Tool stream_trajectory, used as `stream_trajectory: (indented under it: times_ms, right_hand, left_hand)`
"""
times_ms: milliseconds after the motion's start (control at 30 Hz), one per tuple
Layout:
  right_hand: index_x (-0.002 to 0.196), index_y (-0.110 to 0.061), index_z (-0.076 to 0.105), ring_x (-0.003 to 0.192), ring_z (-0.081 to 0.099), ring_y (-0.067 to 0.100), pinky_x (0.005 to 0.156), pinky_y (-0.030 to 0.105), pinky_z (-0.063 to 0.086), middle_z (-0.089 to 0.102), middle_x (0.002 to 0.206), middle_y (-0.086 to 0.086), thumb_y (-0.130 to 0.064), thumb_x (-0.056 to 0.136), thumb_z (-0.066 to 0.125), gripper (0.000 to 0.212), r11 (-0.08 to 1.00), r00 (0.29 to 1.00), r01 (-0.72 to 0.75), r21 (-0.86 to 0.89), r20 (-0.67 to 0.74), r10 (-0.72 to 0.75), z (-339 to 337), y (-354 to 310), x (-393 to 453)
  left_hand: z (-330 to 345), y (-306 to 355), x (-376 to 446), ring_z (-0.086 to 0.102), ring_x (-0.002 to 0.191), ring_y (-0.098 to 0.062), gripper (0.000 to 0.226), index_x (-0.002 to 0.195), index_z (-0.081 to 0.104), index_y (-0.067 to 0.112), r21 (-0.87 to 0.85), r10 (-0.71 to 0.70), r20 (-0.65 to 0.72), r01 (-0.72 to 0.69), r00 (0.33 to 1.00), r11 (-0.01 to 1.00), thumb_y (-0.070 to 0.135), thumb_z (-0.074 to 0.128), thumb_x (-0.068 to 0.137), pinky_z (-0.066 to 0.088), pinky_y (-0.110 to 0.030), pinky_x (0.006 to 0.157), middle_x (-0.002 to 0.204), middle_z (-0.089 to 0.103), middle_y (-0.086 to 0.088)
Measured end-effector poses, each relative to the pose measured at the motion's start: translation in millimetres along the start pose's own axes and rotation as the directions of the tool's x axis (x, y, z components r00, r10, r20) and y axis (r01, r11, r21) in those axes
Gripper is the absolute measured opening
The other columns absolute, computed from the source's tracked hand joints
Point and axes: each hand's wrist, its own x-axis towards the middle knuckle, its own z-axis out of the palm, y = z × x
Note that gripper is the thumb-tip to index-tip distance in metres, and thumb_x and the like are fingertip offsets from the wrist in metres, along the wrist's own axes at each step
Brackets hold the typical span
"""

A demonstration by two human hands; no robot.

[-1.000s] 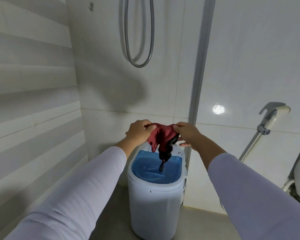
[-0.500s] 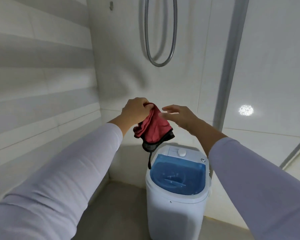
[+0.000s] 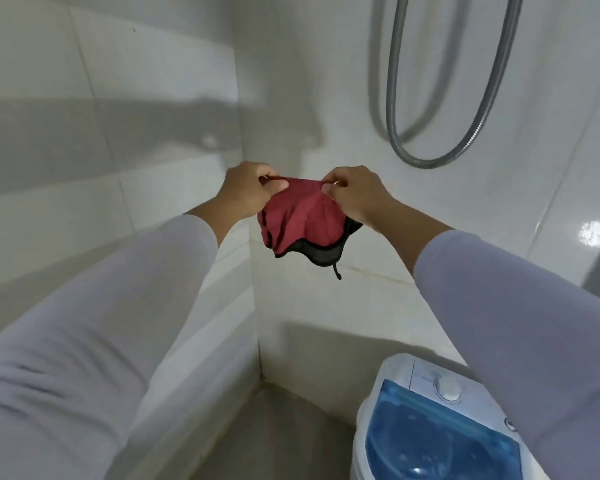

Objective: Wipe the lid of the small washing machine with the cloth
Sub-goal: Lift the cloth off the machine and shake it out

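A dark red cloth (image 3: 298,216) with a black edge hangs in the air in front of the tiled corner. My left hand (image 3: 246,192) pinches its top left corner and my right hand (image 3: 355,194) pinches its top right corner, so it is stretched between them. The small white washing machine (image 3: 395,375) stands at the lower right, well below the cloth. Its translucent blue lid (image 3: 437,438) is down and partly hidden by my right sleeve. A white round knob (image 3: 448,389) sits behind the lid.
White tiled walls meet in a corner behind the cloth. A metal shower hose (image 3: 426,161) loops down on the back wall at the upper right. Grey floor (image 3: 274,438) shows to the left of the machine.
My right hand has taken hold of the cloth again, and both hands have spread it out. The view has swung left and up, so the machine now sits low at the right.
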Motion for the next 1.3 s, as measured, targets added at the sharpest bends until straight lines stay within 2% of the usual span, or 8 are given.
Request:
stream_trajectory:
  times_ms: [200,400,533,767,900,1033,1133,1300]
  right_hand:
    - [0.108,-0.011,0.067,0.1,0.056,0.02,0.083,0.023,0.039,0.065,0.11,0.007,-0.019,0.095,0.045,0.026,1.0,1.0,-0.018,-0.014,0.011,0.019,-44.8,-77.5,80.0]
    - [0.093,-0.02,0.057,0.06,0.048,0.016,0.052,0.02,0.039,0.051,0.064,0.001,-0.012,0.092,0.049,0.011,0.999,0.998,-0.007,0.032,-0.059,0.008,-95.1,-135.0,148.9]
    - [0.088,-0.016,0.063,0.052,0.044,0.014,0.053,0.023,0.038,0.048,0.056,-0.003,-0.006,0.09,0.046,0.021,0.999,0.989,0.001,-0.033,-0.145,-0.005,-121.2,-164.5,196.9]
    - [0.103,-0.017,0.073,0.101,0.063,0.025,0.09,0.028,0.049,0.068,0.113,0.005,-0.001,0.089,0.04,0.039,0.985,0.96,-0.138,-0.105,-0.258,0.107,-133.2,-185.2,260.9]
    - [0.117,-0.02,0.067,0.105,0.062,0.03,0.087,0.033,0.049,0.064,0.119,0.009,-0.003,0.089,0.039,0.044,0.946,0.955,-0.171,-0.276,-0.283,0.09,-116.9,-175.2,272.9]
    - [0.124,-0.023,0.062,0.103,0.06,0.032,0.084,0.035,0.047,0.058,0.119,0.011,-0.009,0.092,0.037,0.043,0.916,0.954,-0.208,-0.343,-0.279,0.112,-99.3,-159.2,270.8]
    - [0.119,-0.022,0.066,0.1,0.063,0.028,0.081,0.032,0.051,0.067,0.113,0.007,-0.007,0.09,0.039,0.042,0.966,0.94,-0.217,-0.139,-0.298,0.168,-87.0,-150.7,266.8]
    - [0.117,-0.036,0.066,0.075,0.058,0.021,0.068,0.031,0.053,0.067,0.088,-0.002,-0.007,0.088,0.037,0.051,0.837,0.907,-0.316,0.446,-0.119,0.405,-65.3,-137.0,255.7]
  left_hand:
    - [-78.2,26.0,76.1,0.055,0.091,-0.014,0.024,0.106,0.07,0.012,-0.06,-0.052,0.015,0.053,0.999,0.997,0.028,0.064,0.089,0.039,-0.023,0.078,0.106,0.067,-0.005]
    - [-145.6,60.7,144.5,0.056,0.072,-0.008,0.017,0.107,0.058,0.022,-0.174,-0.04,0.024,0.043,0.999,0.984,0.022,0.062,0.09,0.039,-0.016,0.06,0.093,0.065,-0.004]
    - [-175.6,83.3,193.1,0.055,0.072,-0.014,0.01,0.099,0.06,0.019,-0.141,0.023,0.011,-0.021,1.0,0.99,0.015,0.054,0.093,0.039,-0.015,0.058,0.095,0.066,-0.003]
    - [-182.5,104.5,273.6,0.053,0.066,-0.008,0.032,0.099,0.074,0.012,-0.14,0.06,-0.028,-0.063,0.998,0.988,0.002,0.043,0.095,0.039,-0.001,0.053,0.111,0.07,-0.002]
    - [-154.6,96.6,295.1,0.064,0.097,-0.035,0.036,0.102,0.074,0.013,-0.176,-0.005,-0.033,-0.001,0.999,0.984,0.002,0.041,0.096,0.044,-0.019,0.07,0.114,0.07,-0.007]
    - [-125.7,84.9,295.6,0.064,0.105,-0.02,0.034,0.102,0.074,0.013,-0.336,-0.096,-0.07,0.067,0.993,0.939,0.0,0.042,0.094,0.043,-0.016,0.087,0.112,0.071,-0.004]
    - [-110.5,83.6,289.5,0.065,0.098,-0.015,0.029,0.1,0.073,0.016,-0.513,-0.225,-0.011,0.188,0.974,0.838,0.003,0.048,0.092,0.047,-0.019,0.091,0.104,0.072,0.001]
    - [-83.8,86.0,261.3,0.071,0.095,-0.025,0.022,0.092,0.071,0.028,-0.869,-0.389,0.289,0.41,0.875,0.277,0.01,0.059,0.089,0.056,-0.039,0.09,0.101,0.074,-0.006]
